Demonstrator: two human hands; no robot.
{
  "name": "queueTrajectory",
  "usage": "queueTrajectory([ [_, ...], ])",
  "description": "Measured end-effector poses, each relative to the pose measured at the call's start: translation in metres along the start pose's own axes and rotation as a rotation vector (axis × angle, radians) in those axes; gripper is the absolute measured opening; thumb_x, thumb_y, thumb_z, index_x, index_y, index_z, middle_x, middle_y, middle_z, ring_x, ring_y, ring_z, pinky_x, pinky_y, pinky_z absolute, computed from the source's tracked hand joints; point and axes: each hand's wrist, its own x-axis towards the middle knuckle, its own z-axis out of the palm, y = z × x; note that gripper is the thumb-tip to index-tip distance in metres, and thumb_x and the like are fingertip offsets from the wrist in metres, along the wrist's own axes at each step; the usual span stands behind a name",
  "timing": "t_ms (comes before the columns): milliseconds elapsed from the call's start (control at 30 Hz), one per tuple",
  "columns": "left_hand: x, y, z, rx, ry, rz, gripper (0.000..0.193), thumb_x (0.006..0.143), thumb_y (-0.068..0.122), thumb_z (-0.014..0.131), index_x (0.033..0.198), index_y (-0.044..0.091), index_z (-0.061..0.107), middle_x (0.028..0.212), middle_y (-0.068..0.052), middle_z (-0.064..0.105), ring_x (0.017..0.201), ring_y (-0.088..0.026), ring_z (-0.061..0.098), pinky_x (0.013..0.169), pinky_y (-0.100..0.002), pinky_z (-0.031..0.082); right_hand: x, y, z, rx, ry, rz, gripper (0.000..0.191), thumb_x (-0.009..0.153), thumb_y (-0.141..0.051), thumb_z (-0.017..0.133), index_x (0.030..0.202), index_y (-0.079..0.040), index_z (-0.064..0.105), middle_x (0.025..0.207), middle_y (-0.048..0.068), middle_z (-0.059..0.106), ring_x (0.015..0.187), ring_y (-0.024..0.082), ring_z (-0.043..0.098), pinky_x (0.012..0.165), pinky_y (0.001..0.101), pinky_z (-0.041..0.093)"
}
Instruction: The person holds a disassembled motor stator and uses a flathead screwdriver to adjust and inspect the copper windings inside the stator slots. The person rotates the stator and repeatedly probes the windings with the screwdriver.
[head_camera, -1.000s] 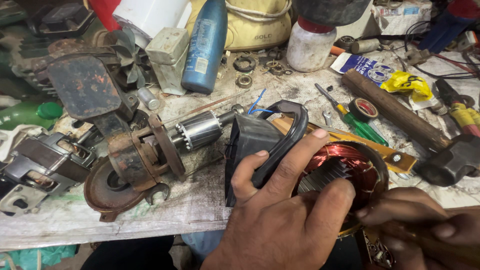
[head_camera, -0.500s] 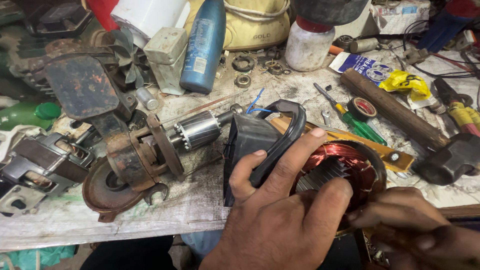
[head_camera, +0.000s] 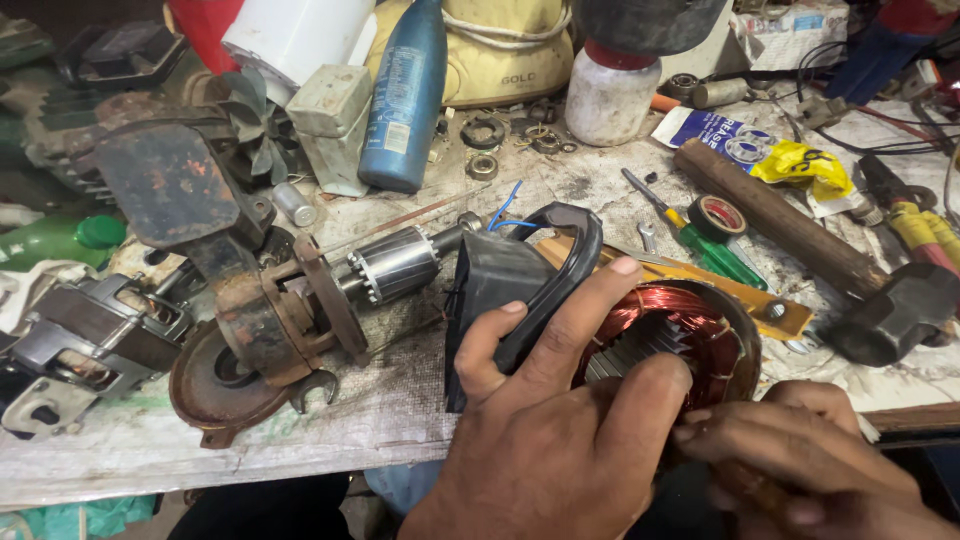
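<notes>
Copper-wound stator (head_camera: 680, 335) in its black motor housing (head_camera: 510, 290) sits at the bench edge (head_camera: 200, 470), left hand (head_camera: 560, 430) wrapped around it, right hand (head_camera: 810, 460) pinched closed at the rim, apparently mid winding work, calling for steady grip.

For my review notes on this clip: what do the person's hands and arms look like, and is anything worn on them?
Both hands are bare: the left hand and the right hand show no gloves, rings or watch. No sleeve shows on either wrist in view. Fingernails are short.
</notes>
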Motion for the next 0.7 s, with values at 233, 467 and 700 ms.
queueTrajectory([
  [233,-0.003,-0.004,0.006,0.043,0.045,0.005,0.017,0.102,0.013,0.056,0.117,0.015,0.062,0.101,-0.004,0.078,0.155,-0.021,0.043,0.111,-0.065,0.024,0.023,-0.002,-0.003,-0.039,0.010,-0.148,0.026,0.074,-0.005,0.067,0.097,-0.015,0.063,0.115,0.005,0.075,0.094,0.012,0.070,0.094,0.0288,0.046],
  [467,-0.005,-0.005,0.002,0.008,0.000,-0.001,0.021,0.096,0.013,0.057,0.116,0.015,0.063,0.095,-0.005,0.077,0.154,-0.023,0.043,0.108,-0.067,0.024,0.015,0.012,-0.010,-0.044,-0.215,0.249,0.040,0.075,-0.002,0.068,0.113,-0.016,0.069,0.120,0.006,0.074,0.102,0.015,0.068,0.099,0.0305,0.039],
  [700,0.000,-0.001,0.002,0.083,0.067,0.074,0.021,0.093,0.012,0.063,0.114,0.013,0.061,0.094,-0.007,0.077,0.148,-0.025,0.045,0.105,-0.065,0.027,0.018,-0.008,-0.004,0.595,0.026,0.132,0.012,0.090,0.003,0.059,0.100,-0.004,0.058,0.123,0.028,0.070,0.120,0.036,0.071,0.106,0.0476,0.049],
])
